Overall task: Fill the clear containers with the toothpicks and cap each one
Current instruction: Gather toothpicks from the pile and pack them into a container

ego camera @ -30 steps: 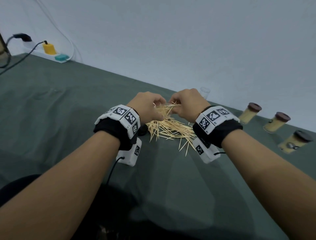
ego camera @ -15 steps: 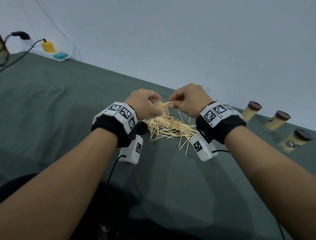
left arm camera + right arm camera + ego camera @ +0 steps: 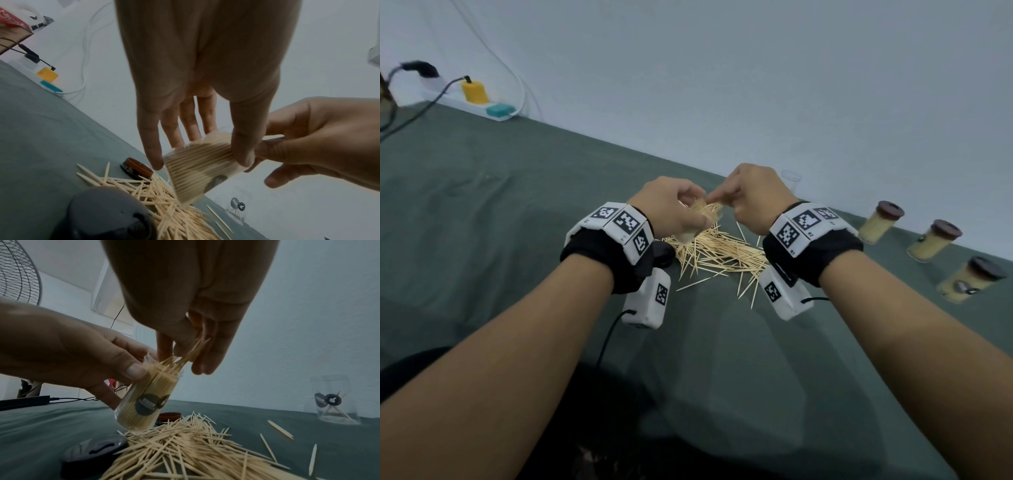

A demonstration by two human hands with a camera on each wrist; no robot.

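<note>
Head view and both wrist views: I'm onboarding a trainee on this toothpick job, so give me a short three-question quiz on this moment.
1. True or false: the left hand grips a tilted clear container packed with toothpicks.
2. What is the right hand pinching? A) a brown cap B) a small bunch of toothpicks at the container's mouth C) a cable
3. Fill in: at the right, by the wall, ___ capped containers lie filled.

Key
1. True
2. B; the bunch fans out from the opening.
3. Three

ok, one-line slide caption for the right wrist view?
Right hand feeds toothpicks into the tilted clear container held by the left hand.
</note>
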